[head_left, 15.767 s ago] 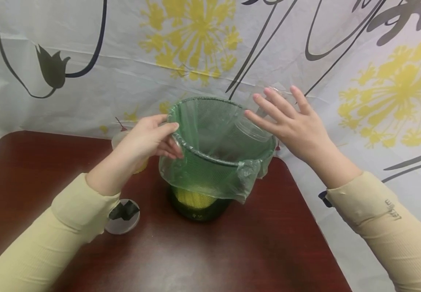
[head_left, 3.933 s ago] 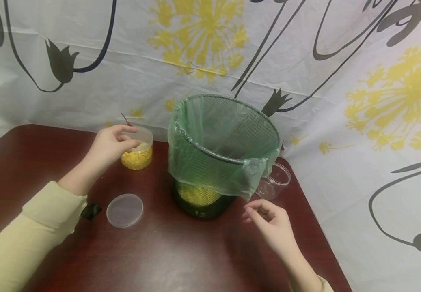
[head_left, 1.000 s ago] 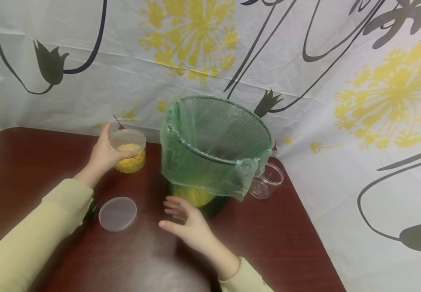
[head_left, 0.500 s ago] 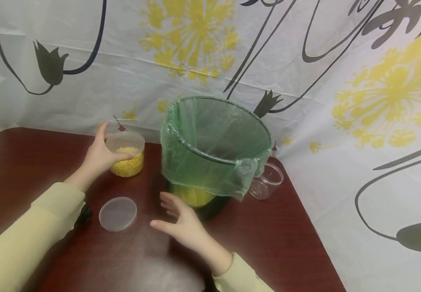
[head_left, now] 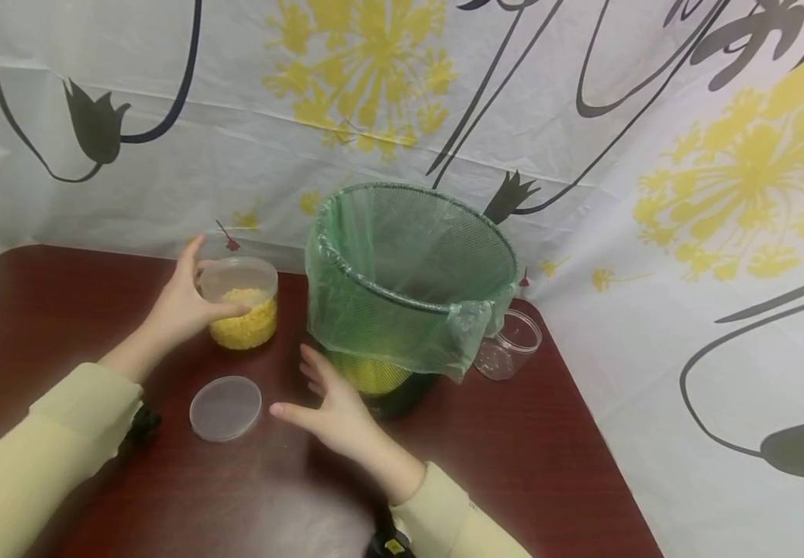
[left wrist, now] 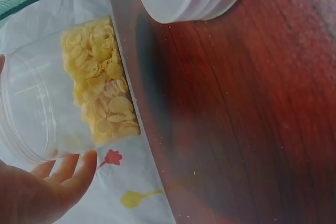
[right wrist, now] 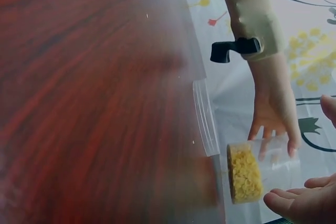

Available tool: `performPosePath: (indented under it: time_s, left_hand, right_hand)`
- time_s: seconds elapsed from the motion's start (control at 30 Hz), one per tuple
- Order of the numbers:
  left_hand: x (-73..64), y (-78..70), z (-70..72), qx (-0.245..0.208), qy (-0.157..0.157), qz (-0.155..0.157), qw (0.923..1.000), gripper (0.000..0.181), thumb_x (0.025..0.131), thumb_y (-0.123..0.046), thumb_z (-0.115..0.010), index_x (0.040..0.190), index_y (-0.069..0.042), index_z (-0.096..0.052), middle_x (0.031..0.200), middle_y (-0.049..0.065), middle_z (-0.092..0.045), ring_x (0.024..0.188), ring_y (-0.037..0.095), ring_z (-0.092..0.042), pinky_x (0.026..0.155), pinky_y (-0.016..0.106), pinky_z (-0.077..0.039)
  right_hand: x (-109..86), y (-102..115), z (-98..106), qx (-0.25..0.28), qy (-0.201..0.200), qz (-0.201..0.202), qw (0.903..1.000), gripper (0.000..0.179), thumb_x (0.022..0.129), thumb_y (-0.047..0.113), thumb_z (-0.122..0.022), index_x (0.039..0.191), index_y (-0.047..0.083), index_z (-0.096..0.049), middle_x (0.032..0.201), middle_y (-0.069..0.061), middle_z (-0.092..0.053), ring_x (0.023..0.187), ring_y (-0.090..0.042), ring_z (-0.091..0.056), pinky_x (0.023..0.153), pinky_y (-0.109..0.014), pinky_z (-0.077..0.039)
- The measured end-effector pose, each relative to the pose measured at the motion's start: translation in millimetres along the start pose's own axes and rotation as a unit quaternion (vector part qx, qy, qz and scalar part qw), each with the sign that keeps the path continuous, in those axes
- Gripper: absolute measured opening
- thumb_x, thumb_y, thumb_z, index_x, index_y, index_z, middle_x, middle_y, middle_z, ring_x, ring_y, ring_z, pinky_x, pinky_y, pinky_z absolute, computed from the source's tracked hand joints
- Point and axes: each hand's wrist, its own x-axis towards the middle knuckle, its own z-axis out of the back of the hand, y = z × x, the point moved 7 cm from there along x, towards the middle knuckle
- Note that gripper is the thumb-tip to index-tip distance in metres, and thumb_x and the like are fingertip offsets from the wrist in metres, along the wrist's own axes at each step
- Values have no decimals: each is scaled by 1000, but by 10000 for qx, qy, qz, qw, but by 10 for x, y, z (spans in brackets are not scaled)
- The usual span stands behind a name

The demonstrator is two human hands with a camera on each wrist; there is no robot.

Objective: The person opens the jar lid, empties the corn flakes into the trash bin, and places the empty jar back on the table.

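A clear round jar (head_left: 265, 306), partly filled with thin yellow flakes (left wrist: 100, 82), stands at the back left in the head view. My left hand (head_left: 178, 306) grips it from the left side, thumb along the near wall and fingers behind. Fingers curl round the clear upper part of the jar in the left wrist view. My right hand (head_left: 339, 411), fingers spread and thumb apart, is in front of the mesh wastebasket (head_left: 374, 376) and holds nothing. A flat clear lid (head_left: 226, 408) lies on the table between the hands.
A thin green bag (head_left: 388, 337) lines the wastebasket and folds over its rim. Beside it, at the right table edge, is a second clear jar (head_left: 509, 349). A patterned white sheet (head_left: 234, 194) hangs right behind the dark red table (head_left: 541, 465).
Earlier my right hand held the second jar over the wastebasket; that jar now sits to its right. My left hand has taken the flake jar and drawn it slightly nearer; my right hand has moved left.
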Motion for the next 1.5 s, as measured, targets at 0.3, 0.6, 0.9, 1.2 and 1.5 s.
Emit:
performPosePath:
  time_s: [0.3, 0.6, 0.9, 1.2, 1.5]
  left_hand:
    - [-79, -30, -13, -111, 72, -192, 9997, 125, 71, -20, -86, 154, -24, 7, 143, 27, -33, 133, 41, -27, 98, 60, -30]
    - [-171, -115, -8, -93, 84, -496, 9987, 125, 71, -14, -86, 154, -20, 7, 139, 25, -38, 126, 38, -35, 92, 59, -36]
    - [-249, -176, -27, -155, 255, -676, 9973, 126, 71, -8, -85, 154, -23, 7, 139, 22, -39, 126, 35, -38, 90, 48, -43]
    - [-365, -347, -71, -209, 502, -961, 9939, 124, 70, -6, -85, 154, -23, 5, 138, 20, -42, 118, 29, -45, 77, 15, -45]
    - [-460, -429, -126, -267, 686, -1329, 9884, 125, 68, -2, -86, 154, -25, 2, 136, 18, -46, 107, 17, -53, 79, 14, -46]
  right_hand:
    - [197, 37, -42, -238, -81, -272, 9993, 90, 82, 34, -77, 152, 15, -25, 148, -11, -38, 130, -26, -42, 104, -33, -37]
    - [347, 76, -92, -323, -272, -374, 9984, 96, 80, 35, -79, 154, 14, -21, 149, -13, -35, 131, -31, -41, 103, -34, -38]
    - [406, 72, -113, -346, -298, -350, 9983, 98, 80, 36, -79, 154, 14, -18, 152, -9, -29, 135, -26, -35, 104, -31, -36]
    - [463, 112, -129, -271, -228, 228, 9991, 98, 79, 30, -80, 154, 16, -17, 153, -3, -28, 136, -14, -29, 107, -31, -29]
    - [441, 69, -118, -313, -269, 410, 9983, 97, 77, 30, -82, 153, 25, -20, 150, 2, -33, 135, -10, -31, 108, -34, -28]
